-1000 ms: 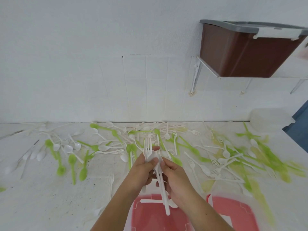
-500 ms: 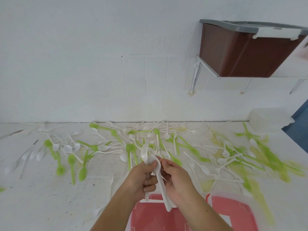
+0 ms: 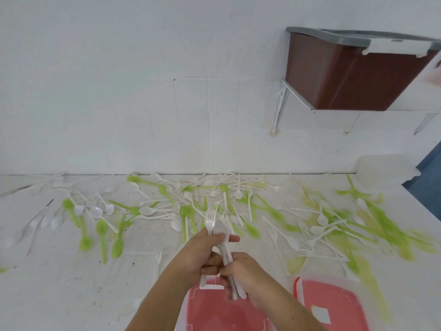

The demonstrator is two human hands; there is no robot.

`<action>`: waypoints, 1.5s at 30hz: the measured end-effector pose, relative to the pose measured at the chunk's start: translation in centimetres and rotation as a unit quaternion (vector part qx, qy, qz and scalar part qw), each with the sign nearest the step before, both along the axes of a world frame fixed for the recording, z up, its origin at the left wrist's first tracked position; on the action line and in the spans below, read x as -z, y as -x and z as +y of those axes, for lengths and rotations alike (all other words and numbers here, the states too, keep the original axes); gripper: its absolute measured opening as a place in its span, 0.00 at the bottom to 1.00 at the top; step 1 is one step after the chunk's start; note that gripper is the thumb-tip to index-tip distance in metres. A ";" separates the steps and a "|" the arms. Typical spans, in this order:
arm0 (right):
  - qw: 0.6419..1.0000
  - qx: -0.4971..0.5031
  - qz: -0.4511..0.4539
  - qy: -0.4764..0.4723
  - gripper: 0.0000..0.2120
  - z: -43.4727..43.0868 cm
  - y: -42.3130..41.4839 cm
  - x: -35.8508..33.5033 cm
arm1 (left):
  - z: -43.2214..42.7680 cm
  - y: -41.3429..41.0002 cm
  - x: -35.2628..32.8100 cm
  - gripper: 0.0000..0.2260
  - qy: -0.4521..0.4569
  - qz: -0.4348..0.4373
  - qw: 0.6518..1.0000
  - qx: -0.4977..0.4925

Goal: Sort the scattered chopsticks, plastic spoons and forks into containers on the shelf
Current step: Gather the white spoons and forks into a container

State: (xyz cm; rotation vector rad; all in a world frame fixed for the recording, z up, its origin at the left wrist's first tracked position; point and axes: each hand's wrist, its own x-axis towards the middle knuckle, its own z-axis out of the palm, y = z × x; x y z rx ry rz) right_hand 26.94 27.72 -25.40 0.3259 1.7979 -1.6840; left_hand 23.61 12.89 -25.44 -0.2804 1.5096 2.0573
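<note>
Head view: left hand (image 3: 200,253) and right hand (image 3: 245,271) both pinch a white cutlery bundle (image 3: 218,229), seemingly forks and spoons.

Spoons and forks (image 3: 148,210) lie along the tabletop's (image 3: 59,295) back edge, two boxes (image 3: 210,314) sit side by side at its near edge, and a bin (image 3: 353,75) stands on the shelf (image 3: 405,110) above.

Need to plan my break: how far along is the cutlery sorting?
Done: little visibly; the brown container on the shelf hides its contents. In hand: left hand and right hand both grip a white cutlery bundle. Left: most of it, green and white scattered cutlery covers the counter.
</note>
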 end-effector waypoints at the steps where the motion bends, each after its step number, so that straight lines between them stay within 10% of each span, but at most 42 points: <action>1: 0.999 0.015 -0.034 0.030 0.06 0.0 0.0 0.1 | -0.5 0.1 0.2 0.13 0.034 0.015 0.999 0.024; 17: 0.990 -0.019 -0.104 0.095 0.18 0.1 -0.8 -0.4 | -1.2 -0.8 1.5 0.19 -0.114 0.087 0.990 0.009; 28: 0.994 -0.012 0.113 0.001 0.13 1.0 -0.7 -0.2 | -1.7 -0.3 1.1 0.22 -0.045 0.106 0.993 -0.017; 45: 0.990 0.009 0.038 0.136 0.15 2.0 -0.4 -0.8 | -1.5 -0.6 0.0 0.10 0.055 0.120 0.989 -0.062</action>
